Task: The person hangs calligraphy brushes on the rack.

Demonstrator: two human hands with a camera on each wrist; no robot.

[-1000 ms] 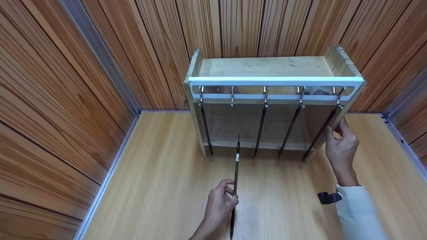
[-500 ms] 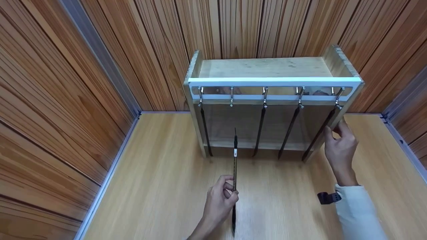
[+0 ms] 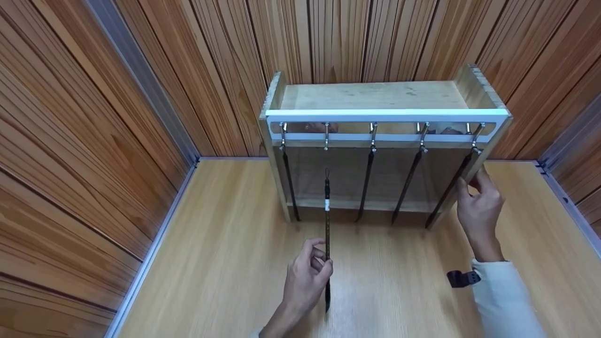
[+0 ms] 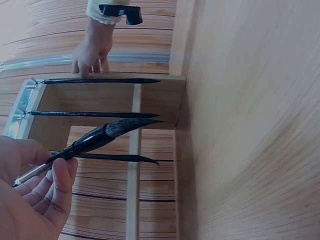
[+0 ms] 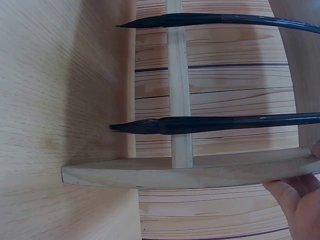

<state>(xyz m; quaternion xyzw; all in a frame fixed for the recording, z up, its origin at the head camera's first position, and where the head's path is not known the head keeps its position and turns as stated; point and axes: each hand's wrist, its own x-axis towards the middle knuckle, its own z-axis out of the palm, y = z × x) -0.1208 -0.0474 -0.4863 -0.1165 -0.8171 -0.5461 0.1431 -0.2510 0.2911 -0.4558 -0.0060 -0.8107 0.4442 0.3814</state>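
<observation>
My left hand (image 3: 303,281) pinches a dark calligraphy brush (image 3: 327,225) by its handle, upright in front of the wooden rack (image 3: 371,96). Its bristles (image 4: 131,126) point down and its hanging loop (image 3: 327,172) is at the top, below and apart from the second hook (image 3: 327,136) from the left, which carries nothing. On the other hooks hang several similar brushes (image 3: 365,185), bristles down. My right hand (image 3: 480,211) holds the rack's right side panel (image 5: 200,176), thumb on one face; part of that hand is cut off in the right wrist view.
A white rail (image 3: 385,112) with metal hooks runs along the rack's upper front. The rack stands on a wood-grain tabletop (image 3: 225,244), close to a plank-patterned back wall (image 3: 338,37). Another such wall (image 3: 61,141) rises at the left. A black strap device (image 3: 462,279) sits at my right wrist.
My left hand has moved up and slightly left with the brush, bringing its loop nearer the bare hook. My right hand stays on the side panel. The rack has barely shifted.
</observation>
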